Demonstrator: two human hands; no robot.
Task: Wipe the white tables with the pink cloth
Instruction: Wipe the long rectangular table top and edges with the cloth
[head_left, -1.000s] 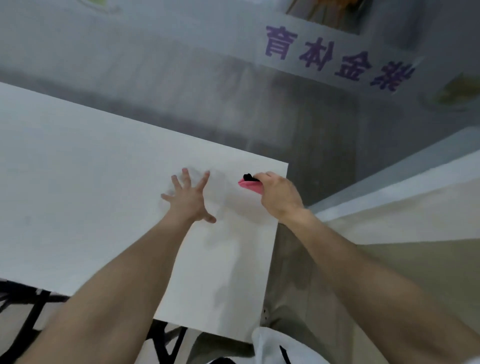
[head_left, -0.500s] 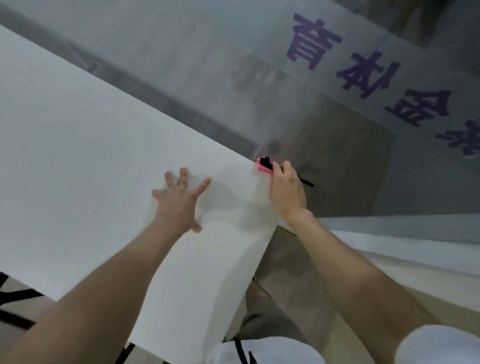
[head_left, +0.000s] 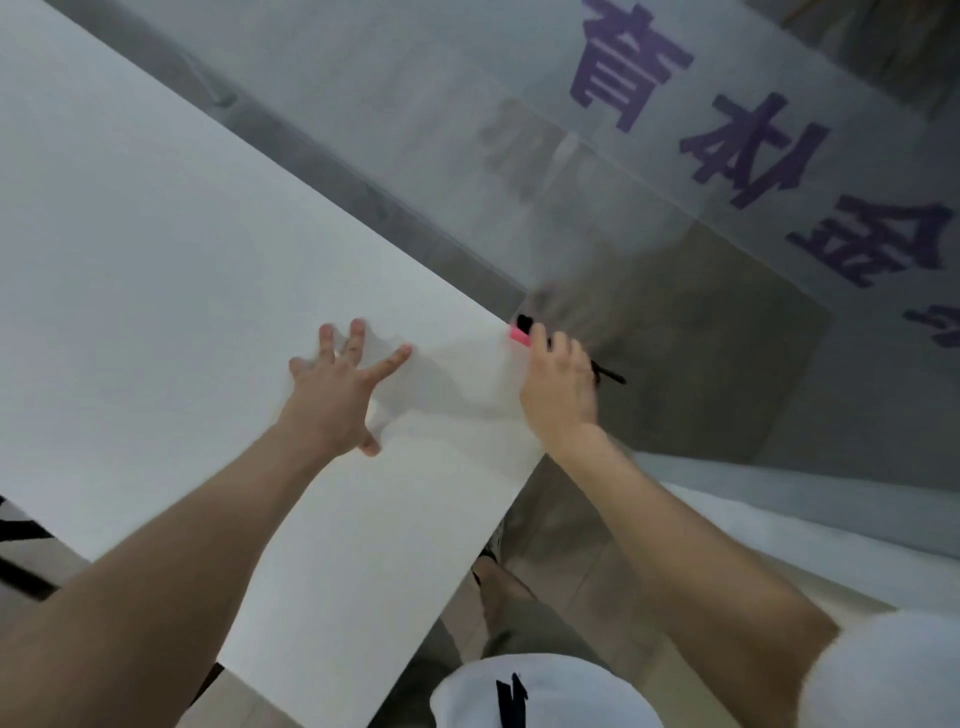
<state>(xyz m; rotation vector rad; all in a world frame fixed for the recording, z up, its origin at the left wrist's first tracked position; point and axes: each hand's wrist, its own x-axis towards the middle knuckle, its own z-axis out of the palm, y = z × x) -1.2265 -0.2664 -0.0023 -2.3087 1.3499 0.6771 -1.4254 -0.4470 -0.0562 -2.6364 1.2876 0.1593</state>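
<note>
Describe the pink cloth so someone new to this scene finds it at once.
Start from the big white table on the left and follow its far edge to its right corner. There the right hand grips the pink cloth, mostly hidden under the fingers. It is the only bright pink thing in sight, with a black patch on it.

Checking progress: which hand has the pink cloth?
The right hand grips the cloth at the far corner of the table; the left hand lies flat and spread on it, empty.
</note>
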